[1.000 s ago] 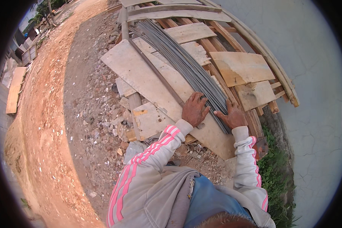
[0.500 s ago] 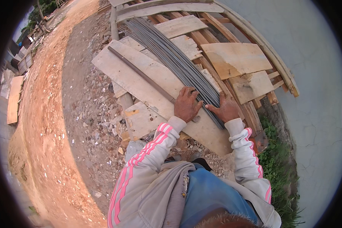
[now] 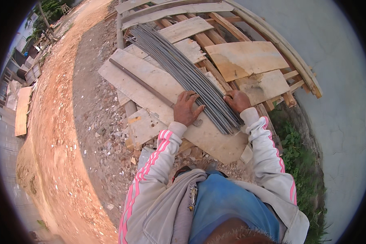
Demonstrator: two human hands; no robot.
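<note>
A bundle of thin grey steel rods lies lengthwise over pale plywood boards. A thicker dark metal bar rests on the board to their left, its near end partly under my left hand. That hand is open, fingers apart at the rods' left edge, with a small grey metal piece showing below the thumb. My right hand has its fingers curled over the right side of the bundle, near its lower end; its fingertips are partly hidden.
Loose timber beams and plywood scraps are piled under and behind the rods. Rubble and a dirt track lie left, with leaning boards beyond. A weedy edge runs beside a pale grey surface at right.
Both hands have moved left in the view. The rods' near ends have shifted left and spread more flatly over the board. My right fingers are now more curled over the bundle.
</note>
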